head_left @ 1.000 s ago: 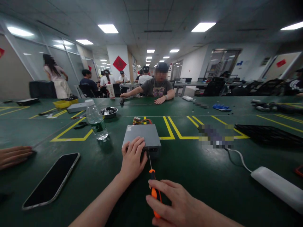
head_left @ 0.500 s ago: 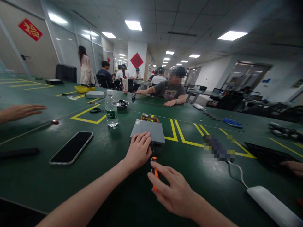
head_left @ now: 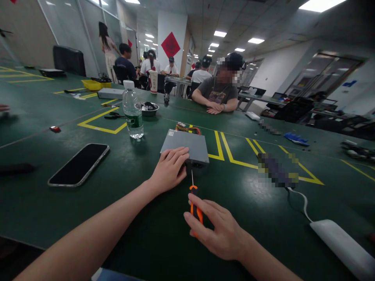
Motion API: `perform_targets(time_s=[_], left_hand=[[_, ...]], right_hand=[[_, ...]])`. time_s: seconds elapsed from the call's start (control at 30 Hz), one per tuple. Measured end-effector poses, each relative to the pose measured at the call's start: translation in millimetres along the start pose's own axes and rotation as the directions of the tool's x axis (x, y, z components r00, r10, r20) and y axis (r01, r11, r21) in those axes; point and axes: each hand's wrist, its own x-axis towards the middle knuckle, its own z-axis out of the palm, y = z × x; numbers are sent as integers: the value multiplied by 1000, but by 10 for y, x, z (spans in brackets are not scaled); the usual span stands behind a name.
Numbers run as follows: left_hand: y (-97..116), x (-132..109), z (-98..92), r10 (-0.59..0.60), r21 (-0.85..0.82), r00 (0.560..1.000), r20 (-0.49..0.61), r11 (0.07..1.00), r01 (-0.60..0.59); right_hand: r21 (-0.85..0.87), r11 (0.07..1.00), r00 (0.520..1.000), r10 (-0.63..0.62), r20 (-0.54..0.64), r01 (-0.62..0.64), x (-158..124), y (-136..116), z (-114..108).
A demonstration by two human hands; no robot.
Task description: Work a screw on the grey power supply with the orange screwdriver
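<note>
A grey metal computer power supply [head_left: 191, 142] lies on the green table, a bundle of coloured wires [head_left: 187, 128] at its far side. My left hand [head_left: 170, 168] grips its near left corner, fingers across the top and thumb down by the front face. In my right hand [head_left: 219, 230] is a screwdriver [head_left: 195, 203] with an orange and black handle, held between thumb and fingers. Its thin shaft points away from me at the front face of the power supply, below the socket. Whether the tip touches a screw I cannot tell.
A water bottle [head_left: 133, 113] and a metal bowl of dark parts [head_left: 149, 110] stand beyond, left of the power supply. A phone [head_left: 79, 166] lies at left, a white power strip [head_left: 340, 242] at right. Across the table sits a person [head_left: 218, 93].
The view has shifted. My left hand stays on the power supply and my right keeps the screwdriver, with more shaft showing. The person opposite has drawn both hands together; the hand at far left has withdrawn.
</note>
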Motion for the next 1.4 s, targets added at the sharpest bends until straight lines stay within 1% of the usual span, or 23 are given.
perform_targets(time_s=[0.07,0.13,0.2,0.3,0.4,0.5,0.6,0.7,0.77,0.83,0.93,1.03,1.13,1.2,1.27,1.4], left_hand=[[-7,1,-1,7,3,1000,4,1000,-7],[-11,1,-3,20,3,1000,-1,1000,-20],[-16,2,-2,23,6,1000,-6,1000,-23],[-26,4,6,21,6,1000,-9,1000,-21],[-41,3,13,19,4,1000,-9,1000,-19],[-54,2,10,28,8,1000,4,1000,-28],[-52,3,5,41,11,999,0,999,-41],[-37,2,12,33,6,999,-21,999,-33],[-26,1,21,23,1,999,-29,1000,-23],[-19,1,29,19,0,999,-36,1000,-19],[-14,4,34,22,1,999,-44,1000,-22],[-4,9,36,19,5,998,-58,1000,-19],[14,12,41,3,4,997,-73,1000,-3],[26,14,46,-8,-1,996,-84,1000,8],[35,15,52,-18,-4,995,-94,1000,18],[40,15,66,-29,-2,994,-106,1000,29]], right_hand=[[-7,1000,1000,-3,-31,3,1,7,-3],[-28,1000,994,1,-105,-4,-22,22,11],[-5,999,989,33,-147,-34,-61,37,31],[94,991,991,100,-84,-92,-101,49,38],[99,994,999,46,-17,-44,-71,43,0],[45,999,1000,9,-5,-9,-9,26,-45],[6,1000,996,27,-90,-27,8,13,-44],[15,998,985,56,-164,-55,-21,8,-2],[55,997,988,61,-144,-54,-32,1,20],[85,996,995,48,-89,-40,-15,-9,19],[57,998,999,30,-23,-29,35,-18,-19],[15,1000,998,14,-66,-13,44,-10,-46],[27,999,991,45,-126,-42,3,3,-28],[42,997,988,73,-135,-68,-17,5,-6],[52,997,992,59,-109,-54,-11,-1,3],[45,999,1000,16,0,-16,46,-28,-27]])
